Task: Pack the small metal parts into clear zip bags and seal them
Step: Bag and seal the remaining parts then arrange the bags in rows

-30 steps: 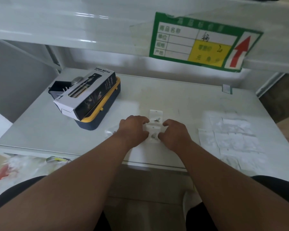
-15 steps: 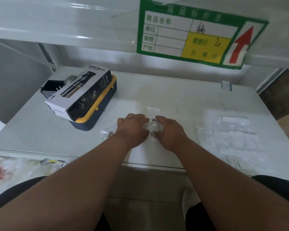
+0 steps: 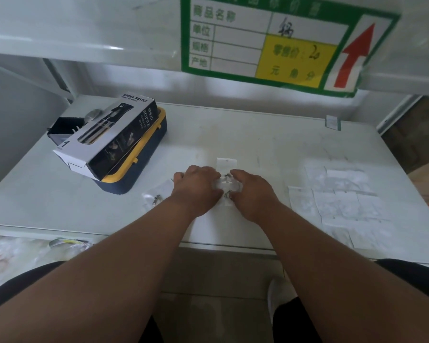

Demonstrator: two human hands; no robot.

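Observation:
A small clear zip bag point(image 3: 226, 165) lies on the white shelf point(image 3: 270, 144) with small metal parts point(image 3: 227, 193) showing inside it. My left hand point(image 3: 196, 189) and my right hand point(image 3: 253, 193) press on the bag from either side, fingers curled over its edges. Most of the bag is hidden under the fingers. Another clear bag point(image 3: 156, 194) with a metal part point(image 3: 156, 199) lies just left of my left wrist.
A spray-bottle carton point(image 3: 107, 139) rests on a yellow-and-navy box point(image 3: 144, 159) at the back left. Several flat clear bags point(image 3: 339, 201) are spread on the right. A green price sign point(image 3: 282, 43) hangs from the shelf above.
My hands have drawn closer together over the bag, covering more of it. The camera has tilted down and moved nearer.

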